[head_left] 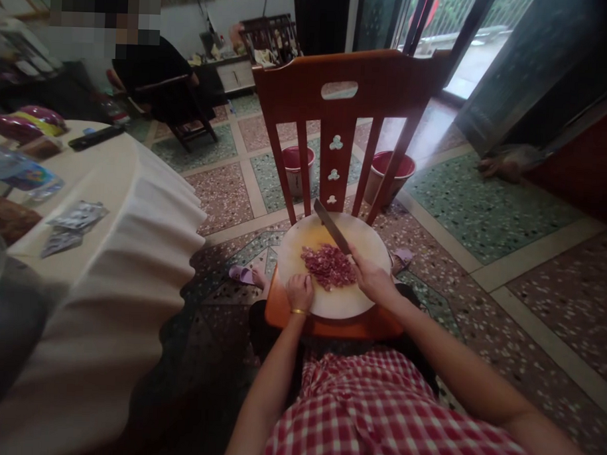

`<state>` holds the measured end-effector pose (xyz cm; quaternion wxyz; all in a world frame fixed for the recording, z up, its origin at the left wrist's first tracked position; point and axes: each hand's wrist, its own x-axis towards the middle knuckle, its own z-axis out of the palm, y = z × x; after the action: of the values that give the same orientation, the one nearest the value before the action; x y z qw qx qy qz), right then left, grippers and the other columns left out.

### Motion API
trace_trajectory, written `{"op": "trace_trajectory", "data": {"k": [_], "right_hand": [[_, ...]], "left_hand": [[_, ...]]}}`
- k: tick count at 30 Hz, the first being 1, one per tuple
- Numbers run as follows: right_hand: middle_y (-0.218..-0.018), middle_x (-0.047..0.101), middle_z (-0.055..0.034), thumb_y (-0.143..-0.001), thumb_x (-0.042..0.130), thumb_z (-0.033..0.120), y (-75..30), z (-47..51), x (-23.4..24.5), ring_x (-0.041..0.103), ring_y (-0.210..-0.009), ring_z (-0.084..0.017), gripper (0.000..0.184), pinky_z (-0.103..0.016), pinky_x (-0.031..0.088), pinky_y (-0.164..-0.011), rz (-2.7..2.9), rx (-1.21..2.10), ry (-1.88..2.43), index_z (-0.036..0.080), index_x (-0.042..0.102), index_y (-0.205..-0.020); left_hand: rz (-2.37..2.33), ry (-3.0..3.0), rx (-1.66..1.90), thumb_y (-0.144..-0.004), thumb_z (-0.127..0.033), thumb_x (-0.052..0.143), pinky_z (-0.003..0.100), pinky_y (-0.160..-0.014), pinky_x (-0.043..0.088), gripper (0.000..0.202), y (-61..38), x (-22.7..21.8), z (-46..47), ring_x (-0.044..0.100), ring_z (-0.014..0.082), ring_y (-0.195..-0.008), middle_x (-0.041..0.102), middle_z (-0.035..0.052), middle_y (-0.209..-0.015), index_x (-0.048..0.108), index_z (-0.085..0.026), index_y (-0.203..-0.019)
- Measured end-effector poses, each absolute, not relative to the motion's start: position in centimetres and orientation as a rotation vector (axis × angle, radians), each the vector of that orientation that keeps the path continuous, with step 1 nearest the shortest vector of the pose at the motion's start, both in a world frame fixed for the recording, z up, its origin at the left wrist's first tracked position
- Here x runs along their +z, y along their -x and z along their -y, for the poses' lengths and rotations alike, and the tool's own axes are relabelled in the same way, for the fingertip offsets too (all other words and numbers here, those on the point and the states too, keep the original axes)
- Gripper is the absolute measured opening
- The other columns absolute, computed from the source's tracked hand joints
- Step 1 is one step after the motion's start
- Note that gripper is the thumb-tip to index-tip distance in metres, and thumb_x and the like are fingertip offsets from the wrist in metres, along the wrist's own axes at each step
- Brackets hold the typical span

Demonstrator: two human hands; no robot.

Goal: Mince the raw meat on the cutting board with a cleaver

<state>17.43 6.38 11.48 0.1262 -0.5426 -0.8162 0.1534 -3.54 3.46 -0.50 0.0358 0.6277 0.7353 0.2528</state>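
Note:
A kitchen knife with a broad dark blade is in my right hand, whose fingers wrap its handle. The blade slants up and left over the far part of a round white cutting board. Chopped red meat lies in a loose heap across the board's middle, below the blade. At the heap's near left side, my left hand rests on the board with its fingers curled in and no object visible in them. The board sits on the seat of a wooden chair, its backrest standing beyond.
Two buckets stand on the floor behind the chair. To the left is a table with a pale cloth, bearing blister packs, a plastic bottle and a dark metal pot. Farther back, a person sits on a chair.

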Motion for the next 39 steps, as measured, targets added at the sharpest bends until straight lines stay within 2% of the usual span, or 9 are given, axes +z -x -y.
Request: {"op": "trace_trajectory", "data": {"k": [4,9,22,25,29,32,35,37,39], "right_hand": [[-0.094,0.066,-0.0103,-0.088,0.031,0.024,-17.5,-6.1,11.0,0.062,-0.081,-0.022,0.051,-0.033,0.045,-0.073,2.481,0.580,1.637,0.018,0.019,-0.138],[-0.107,0.061,-0.0116,-0.090,0.028,0.029,-17.7,-6.0,11.3,0.059,-0.089,-0.022,0.053,-0.032,0.044,-0.078,2.358,0.451,1.573,0.018,0.014,-0.139],[-0.094,0.065,-0.0114,-0.088,0.031,0.026,-16.7,-4.9,9.8,0.062,-0.073,-0.021,0.052,-0.032,0.046,-0.068,2.439,0.595,1.734,0.020,0.018,-0.138],[-0.101,0.062,-0.0128,-0.086,0.034,0.026,-16.4,-4.5,9.8,0.061,-0.082,-0.024,0.058,-0.035,0.045,-0.074,2.342,0.652,1.713,0.019,0.011,-0.139],[-0.115,0.052,-0.0204,-0.081,0.034,0.018,-14.5,-2.1,10.5,0.054,-0.100,-0.027,0.069,-0.040,0.043,-0.081,2.208,0.644,1.497,0.009,-0.002,-0.139],[-0.126,0.042,-0.0220,-0.076,0.036,0.013,-12.7,0.2,10.7,0.043,-0.113,-0.027,0.073,-0.042,0.041,-0.087,2.173,0.723,1.264,0.007,-0.003,-0.138],[-0.127,0.044,-0.0167,-0.080,0.040,0.022,-12.6,1.2,10.7,0.043,-0.113,-0.024,0.067,-0.042,0.040,-0.090,2.133,0.850,1.092,0.011,0.009,-0.138],[-0.120,0.051,-0.0129,-0.083,0.041,0.028,-14.2,1.1,10.2,0.048,-0.108,-0.022,0.053,-0.040,0.041,-0.090,2.068,0.868,1.090,0.015,0.030,-0.133],[-0.110,0.058,-0.0109,-0.084,0.039,0.030,-16.9,0.6,9.0,0.053,-0.101,-0.021,0.039,-0.039,0.043,-0.087,1.957,0.829,1.202,0.017,0.048,-0.119]], "left_hand": [[-2.228,-1.935,0.790,-0.084,-0.027,0.036,0.028,-0.071,0.033,0.026,3.6,-0.7,-3.5,0.048,0.0168,-0.078,0.057,0.0059,-0.076,0.060,-0.018,-0.081],[-2.262,-1.941,0.770,-0.084,-0.027,0.037,0.028,-0.070,0.032,0.025,3.5,-0.2,-3.4,0.047,0.0175,-0.078,0.057,0.0056,-0.077,0.060,-0.019,-0.082],[-2.210,-1.807,0.790,-0.083,-0.025,0.038,0.030,-0.076,0.037,0.024,3.5,0.9,-3.2,0.051,0.0178,-0.082,0.059,0.0070,-0.080,0.061,-0.018,-0.084],[-2.018,-1.636,0.949,-0.083,-0.024,0.035,0.030,-0.080,0.040,0.026,2.3,3.0,-2.7,0.053,0.0167,-0.088,0.060,0.0078,-0.090,0.058,-0.017,-0.094],[-1.611,-1.412,1.118,-0.084,-0.034,0.037,0.026,-0.077,0.044,0.037,-1.3,6.7,-2.1,0.056,0.0153,-0.091,0.060,0.0081,-0.101,0.045,-0.017,-0.116],[-1.596,-1.203,1.156,-0.084,-0.034,0.035,0.024,-0.071,0.046,0.034,-2.6,8.3,-2.3,0.058,0.0133,-0.080,0.061,0.0070,-0.091,0.046,-0.014,-0.109],[-1.709,-1.129,1.043,-0.085,-0.032,0.031,0.023,-0.058,0.046,0.028,-0.7,9.1,-2.4,0.053,0.0095,-0.055,0.058,0.0005,-0.066,0.050,-0.014,-0.094],[-1.771,-1.203,0.925,-0.085,-0.033,0.029,0.022,-0.051,0.044,0.029,1.6,10.1,-2.4,0.046,0.0080,-0.044,0.052,-0.0033,-0.056,0.050,-0.016,-0.094],[-1.888,-1.344,0.863,-0.086,-0.035,0.029,0.023,-0.052,0.044,0.030,3.6,11.3,-2.6,0.048,0.0091,-0.045,0.053,-0.0026,-0.057,0.050,-0.017,-0.099]]}}
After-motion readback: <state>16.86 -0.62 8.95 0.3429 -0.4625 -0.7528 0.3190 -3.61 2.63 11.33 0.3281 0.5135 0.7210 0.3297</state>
